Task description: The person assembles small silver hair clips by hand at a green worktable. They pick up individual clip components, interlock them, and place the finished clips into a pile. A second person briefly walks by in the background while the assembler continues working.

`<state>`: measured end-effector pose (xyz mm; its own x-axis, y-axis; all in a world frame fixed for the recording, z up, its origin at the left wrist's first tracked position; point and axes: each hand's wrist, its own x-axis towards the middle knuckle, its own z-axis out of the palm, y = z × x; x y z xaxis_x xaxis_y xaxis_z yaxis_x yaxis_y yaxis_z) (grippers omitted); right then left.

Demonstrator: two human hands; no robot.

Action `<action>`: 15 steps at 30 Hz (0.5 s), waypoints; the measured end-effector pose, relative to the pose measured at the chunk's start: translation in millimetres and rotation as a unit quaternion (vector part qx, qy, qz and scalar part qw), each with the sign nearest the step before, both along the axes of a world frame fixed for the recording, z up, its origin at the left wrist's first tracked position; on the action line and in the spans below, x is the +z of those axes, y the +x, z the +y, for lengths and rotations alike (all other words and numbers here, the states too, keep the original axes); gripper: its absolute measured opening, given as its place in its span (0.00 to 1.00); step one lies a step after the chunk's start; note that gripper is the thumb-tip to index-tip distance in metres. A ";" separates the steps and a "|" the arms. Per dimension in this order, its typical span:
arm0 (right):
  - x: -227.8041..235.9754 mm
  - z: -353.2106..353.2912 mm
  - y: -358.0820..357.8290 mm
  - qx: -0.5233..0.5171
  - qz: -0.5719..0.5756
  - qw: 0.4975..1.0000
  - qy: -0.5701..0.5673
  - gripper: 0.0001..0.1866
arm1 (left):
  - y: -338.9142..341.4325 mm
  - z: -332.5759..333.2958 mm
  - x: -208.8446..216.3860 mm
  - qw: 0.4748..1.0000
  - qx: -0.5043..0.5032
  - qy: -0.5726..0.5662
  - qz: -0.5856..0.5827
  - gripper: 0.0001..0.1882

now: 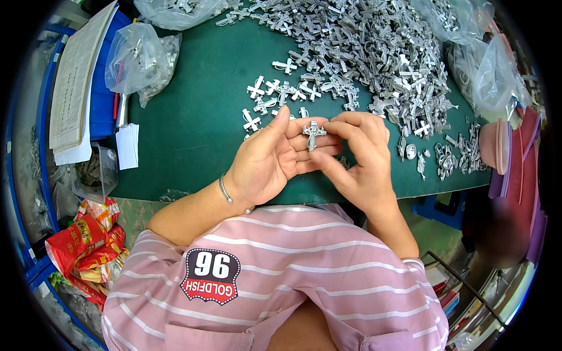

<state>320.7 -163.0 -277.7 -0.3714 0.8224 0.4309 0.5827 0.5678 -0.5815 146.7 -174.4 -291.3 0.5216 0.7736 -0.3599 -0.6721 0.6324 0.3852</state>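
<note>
A small silver metal cross pendant lies upright across the fingers of my left hand, which is palm up with its thumb spread away. My right hand curves around from the other side, thumb and forefinger apart on either side of the cross; its fingertips reach the left fingers. Whether the right fingers touch the pendant is hard to tell. Just beyond my hands, several loose crosses are scattered on the green table. Behind them rises a large heap of similar silver crosses.
Clear plastic bags of metal parts sit at the left, near a blue bin with papers leaning on it. More bags stand at the right, beside small piles of pendants and a pink container. Red wrappers lie below left.
</note>
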 end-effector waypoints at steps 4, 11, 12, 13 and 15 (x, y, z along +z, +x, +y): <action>-7.7 -3.4 -7.9 -0.012 0.022 1.000 0.018 0.17 | 0.6 -1.1 2.3 0.998 -0.011 0.028 0.052 0.29; -2.4 -1.4 -5.8 0.086 0.061 0.993 0.049 0.12 | -4.9 0.0 -7.5 0.995 0.022 -0.019 -0.095 0.32; -2.0 0.3 -0.5 0.053 0.079 0.994 0.054 0.11 | -5.4 1.2 -5.6 0.991 0.023 -0.023 -0.133 0.33; -4.5 1.8 6.9 0.003 0.056 0.997 0.053 0.12 | -3.0 1.6 -0.2 0.997 0.031 -0.034 -0.069 0.36; -8.6 7.9 22.4 -0.010 0.015 0.999 0.032 0.12 | -3.3 2.4 2.6 0.997 0.026 -0.039 -0.068 0.36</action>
